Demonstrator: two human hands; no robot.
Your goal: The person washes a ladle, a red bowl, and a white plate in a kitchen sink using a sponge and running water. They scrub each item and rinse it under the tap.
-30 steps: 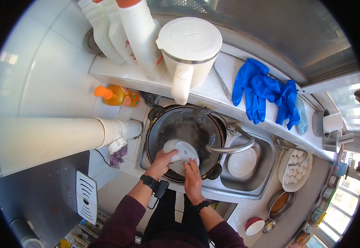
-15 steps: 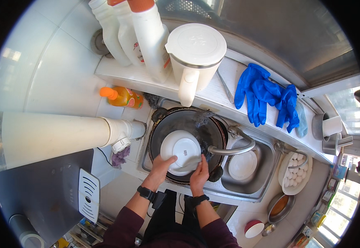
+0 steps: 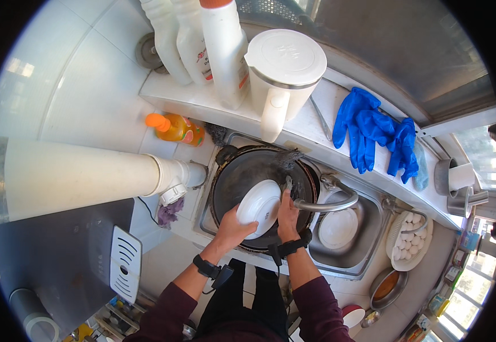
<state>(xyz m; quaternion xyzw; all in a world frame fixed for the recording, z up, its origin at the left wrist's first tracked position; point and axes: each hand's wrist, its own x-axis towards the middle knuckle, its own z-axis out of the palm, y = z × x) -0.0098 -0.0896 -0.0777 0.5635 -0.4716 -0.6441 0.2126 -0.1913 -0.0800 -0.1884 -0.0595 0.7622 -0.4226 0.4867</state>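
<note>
White round ceramic plate [image 3: 260, 206] sits tilted over the dark round wok [image 3: 242, 176], pinched at its lower rim by our left hand [image 3: 232, 228] fingers. Our right hand [image 3: 287, 215] presses flat on its right edge, fingers together, beneath the curved steel tap [image 3: 327, 202].

Bowl [image 3: 259, 206] in wok [image 3: 242, 171], wok in sink [image 3: 347, 263]; tap [image 3: 325, 202] right; kettle [image 3: 282, 74] behind.
</note>
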